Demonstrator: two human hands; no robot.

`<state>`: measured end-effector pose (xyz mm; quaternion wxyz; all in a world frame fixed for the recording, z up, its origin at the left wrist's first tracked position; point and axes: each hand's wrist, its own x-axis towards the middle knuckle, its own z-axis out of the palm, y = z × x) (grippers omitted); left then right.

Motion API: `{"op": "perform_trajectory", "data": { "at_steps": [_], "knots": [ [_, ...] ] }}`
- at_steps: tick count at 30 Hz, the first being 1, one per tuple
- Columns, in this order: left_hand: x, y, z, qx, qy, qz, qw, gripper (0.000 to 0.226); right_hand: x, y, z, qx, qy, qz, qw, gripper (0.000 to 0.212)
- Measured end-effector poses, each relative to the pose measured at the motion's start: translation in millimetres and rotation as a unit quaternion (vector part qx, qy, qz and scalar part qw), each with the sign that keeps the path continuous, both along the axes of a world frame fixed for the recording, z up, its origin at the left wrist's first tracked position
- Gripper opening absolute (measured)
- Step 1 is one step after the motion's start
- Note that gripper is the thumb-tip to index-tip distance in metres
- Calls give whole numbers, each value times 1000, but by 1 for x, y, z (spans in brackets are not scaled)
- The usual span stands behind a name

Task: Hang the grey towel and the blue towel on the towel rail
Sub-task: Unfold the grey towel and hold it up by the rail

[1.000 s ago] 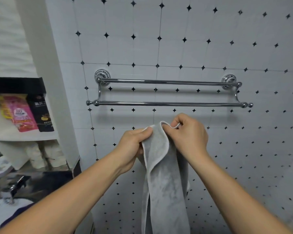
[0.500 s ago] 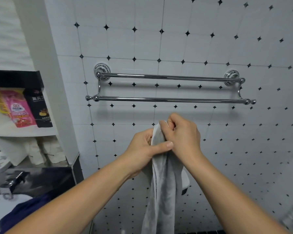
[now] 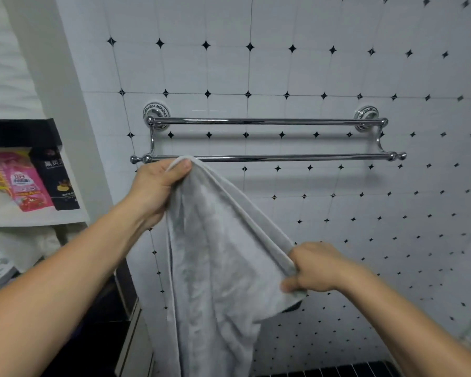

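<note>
The left grip (image 3: 158, 186) pinches a top corner of the grey towel (image 3: 215, 254) between thumb and curled fingers, just below the front bar of the towel rail (image 3: 283, 158), near its left end. The right grip (image 3: 320, 268), lower and to the right, is clenched on the towel's edge, and the rest of the cloth hangs down.

towel rail (image 3: 283, 158) — front bar free right of left hand (image 3: 158, 186) | grey towel (image 3: 215, 254) drapes below its left end | gap between bars open — shelf (image 3: 38, 220) near left

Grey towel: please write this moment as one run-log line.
towel: not hung, held before rail | left hand: pinches top corner, near rail's left end | right hand: grips edge, lower down
</note>
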<state>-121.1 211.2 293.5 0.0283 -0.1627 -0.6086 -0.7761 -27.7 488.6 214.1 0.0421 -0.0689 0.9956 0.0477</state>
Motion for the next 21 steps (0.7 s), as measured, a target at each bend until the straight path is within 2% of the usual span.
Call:
{"op": "perform_trajectory", "data": {
  "at_steps": [2, 4, 6, 9, 12, 15, 21],
  "knots": [
    [-8, -12, -2, -37, 12, 34, 999, 21, -2, 12, 4, 27, -2, -31, 999, 48],
    [-16, -22, -10, -52, 7, 61, 997, 14, -4, 23, 15, 40, 36, -49, 997, 46],
    [-20, -31, -19, -70, 8, 100, 993, 8, -7, 35, 26, 5, 88, -71, 994, 46],
    [-21, -47, -29, -154, 44, 122, 980, 20, -13, 48, 39, -127, 133, -94, 978, 44],
    [-14, -57, -28, -251, 106, 62, 960, 31, -18, 50, 46, -250, 198, -90, 943, 28],
    [-9, -62, -27, -371, 163, 31, 914, 25, -23, 51, 51, -307, 217, -109, 920, 26],
    [-2, -69, -32, -421, 159, 23, 893, 10, -29, 57, 51, -516, 189, -137, 824, 9]
  ]
}}
